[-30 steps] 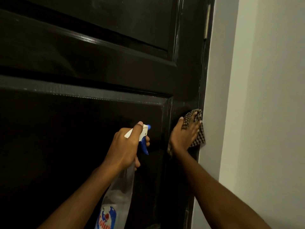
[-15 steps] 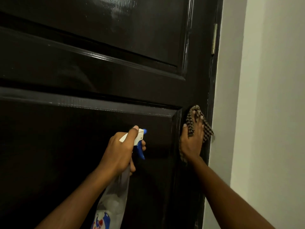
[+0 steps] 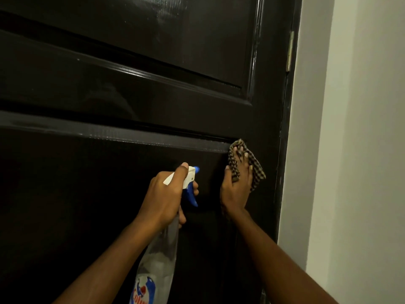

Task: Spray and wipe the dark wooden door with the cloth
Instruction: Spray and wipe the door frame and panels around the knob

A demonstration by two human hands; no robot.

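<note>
The glossy, dark brown wooden door is filling most of the view, its raised panels edged with stepped mouldings that are catching streaks of light. A faint wet sheen is showing on the upper panel.

The right hand is lying flat against the door with its fingers straight and close together, pressing a thin brown-and-cream checked cloth onto the wood. The cloth is sitting at the upper right corner of the lower panel, just under the horizontal moulding. It is bunching out from under the fingertips, and one soft fold is trailing over the back of the hand near the thumb.

The left hand is curling round the neck of a clear plastic spray bottle with a white head. Its index finger is lying along the top of the head, and other fingers are wrapping behind the blue trigger. The small blue nozzle is pointing at the lower panel, just left of the cloth. A blue, red and white label is showing low on the bottle's tapered body.

On the right, a smooth pale wall is meeting the door's edge, where a pale metal hinge is sitting.
</note>
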